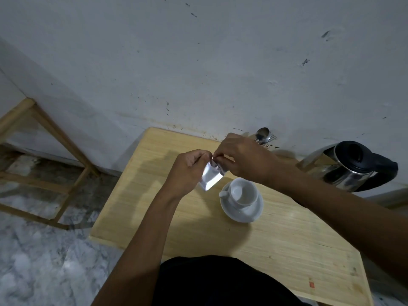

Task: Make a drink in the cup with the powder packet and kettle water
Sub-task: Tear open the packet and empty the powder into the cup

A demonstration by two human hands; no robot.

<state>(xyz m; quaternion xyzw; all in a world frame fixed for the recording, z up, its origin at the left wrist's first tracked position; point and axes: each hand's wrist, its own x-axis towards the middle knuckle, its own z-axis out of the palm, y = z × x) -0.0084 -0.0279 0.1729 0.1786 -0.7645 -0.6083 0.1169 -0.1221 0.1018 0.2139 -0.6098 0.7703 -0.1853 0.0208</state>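
Note:
A small silver powder packet hangs in the air above the wooden table. My left hand and my right hand both pinch its top edge, fingertips close together. Just right of and below the packet stands a white cup on a white saucer; the cup looks empty. A steel kettle with a black lid and handle stands at the table's far right, near the wall.
A spoon and fork stand against the wall behind my right hand. A wooden frame stand is on the marble floor to the left. The wall runs close along the table's far edge.

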